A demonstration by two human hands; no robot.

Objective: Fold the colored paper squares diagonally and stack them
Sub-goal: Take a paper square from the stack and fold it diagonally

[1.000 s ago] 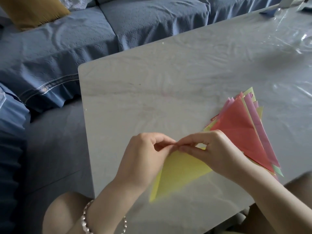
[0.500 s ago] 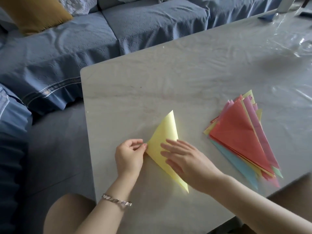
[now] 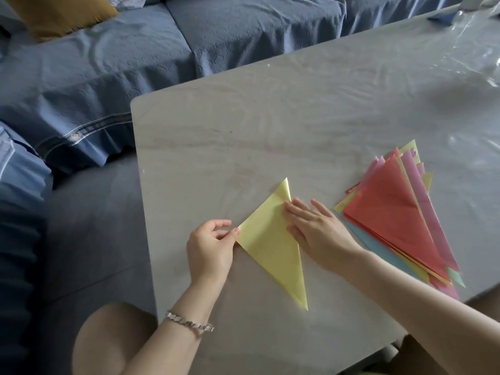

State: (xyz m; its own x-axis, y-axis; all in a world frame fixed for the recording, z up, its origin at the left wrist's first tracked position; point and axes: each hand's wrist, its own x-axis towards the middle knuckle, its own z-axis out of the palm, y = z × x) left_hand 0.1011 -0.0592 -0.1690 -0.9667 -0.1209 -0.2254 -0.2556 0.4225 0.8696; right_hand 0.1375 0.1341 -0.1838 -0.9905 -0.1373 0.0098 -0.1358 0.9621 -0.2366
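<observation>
Folded yellow sheet (image 3: 270,239) lying flat near the front of the desk (image 3: 270,117)

So the left hand (image 3: 211,247), bracelet (image 3: 189,324) on the wrist, pinches the triangle's left corner, and the right hand (image 3: 319,231) lies flat with straight fingers pressing its right edge. Just right of that sits the fanned stack (image 3: 392,212) of folded triangles, red on top. Past the desk there's a blue sofa (image 3: 108,63) with a mustard cushion (image 3: 59,14).

Pinched in mid-air a second ago, the yellow paper (image 3: 270,247) now lies folded flat on the surface (image 3: 243,125); the right hand (image 3: 316,231) has slid along its long edge, the left hand (image 3: 209,250) pinching its corner.
</observation>
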